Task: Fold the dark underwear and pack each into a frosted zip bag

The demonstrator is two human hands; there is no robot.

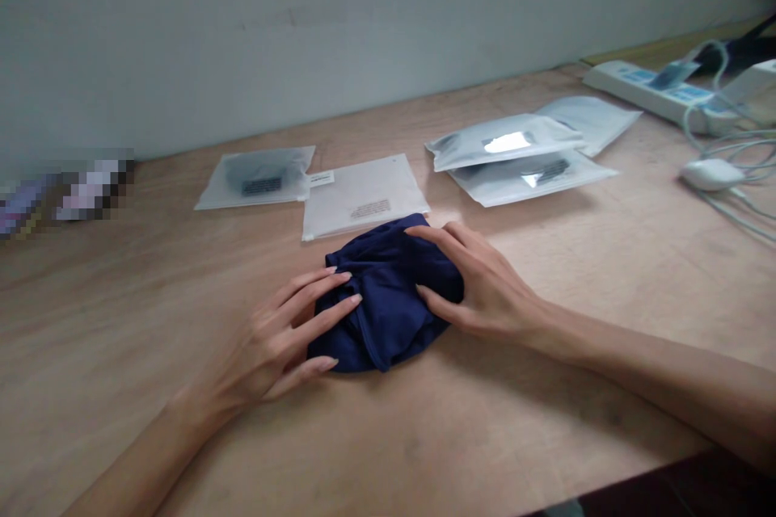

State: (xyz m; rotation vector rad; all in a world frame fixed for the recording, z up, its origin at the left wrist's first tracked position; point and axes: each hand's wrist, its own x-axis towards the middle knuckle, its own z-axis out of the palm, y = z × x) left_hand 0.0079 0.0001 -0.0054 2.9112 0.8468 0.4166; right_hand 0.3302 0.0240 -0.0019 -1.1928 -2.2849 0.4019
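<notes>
A dark blue piece of folded fabric (394, 307) lies bunched on the wooden table; what kind of garment it is, I cannot make out. My left hand (291, 331) rests on its left side with the fingers spread and their tips on the cloth. On the right side, my right hand (478, 279) curves around the fabric, thumb and fingers apart and pressing on its edge. Just behind the cloth is a flat frosted zip bag (364, 198) with small print and a white label at its upper left corner.
Another frosted bag (255, 178) with something dark inside lies at the back left. Several filled bags (515, 141) overlap at the back right. A power strip (655, 93) and a white charger (714, 174) with coiled cables sit far right. Pixelated items (90, 186) are at far left.
</notes>
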